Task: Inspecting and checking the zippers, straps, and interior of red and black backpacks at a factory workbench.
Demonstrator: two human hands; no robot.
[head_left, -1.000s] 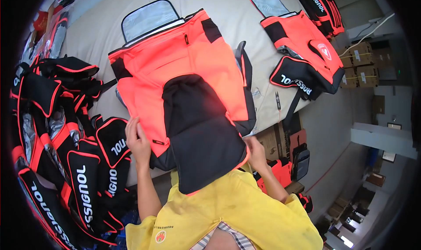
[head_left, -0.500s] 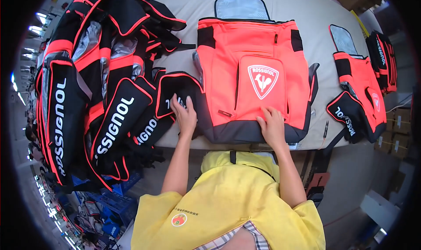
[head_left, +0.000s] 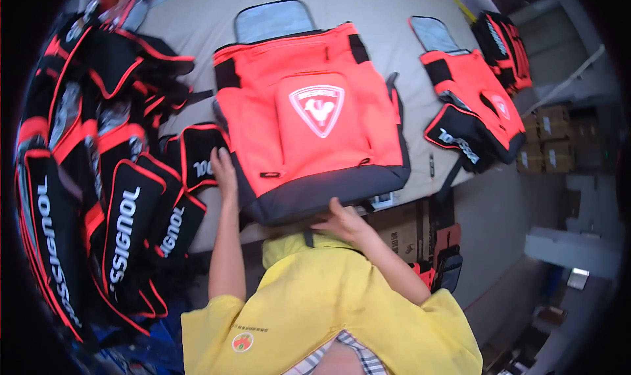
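Observation:
A coral-red and black backpack (head_left: 256,138) lies front up on the table, its top lid (head_left: 275,21) folded back to show a silvery lining. Along its lower left side, my left hand (head_left: 225,174) rests with fingers stretched out, beside a black side flap (head_left: 198,155) with red piping. My right hand (head_left: 347,222) is at the backpack's near bottom edge, thumb raised and apart from the fingers, which point left. Neither hand shows a firm grip.
Black bags with red piping (head_left: 125,227) are heaped at the left. A smaller-looking coral backpack (head_left: 470,89) and a black-and-red one (head_left: 503,49) lie at the right. A slim dark tool (head_left: 432,166) is on the pale tabletop (head_left: 388,20). Cartons (head_left: 552,122) stand beyond.
My right hand has left the backpack's lower front panel and gone down to its bottom edge. The backpack sits slightly turned, and the whole view has swung. My left hand stays by its left side.

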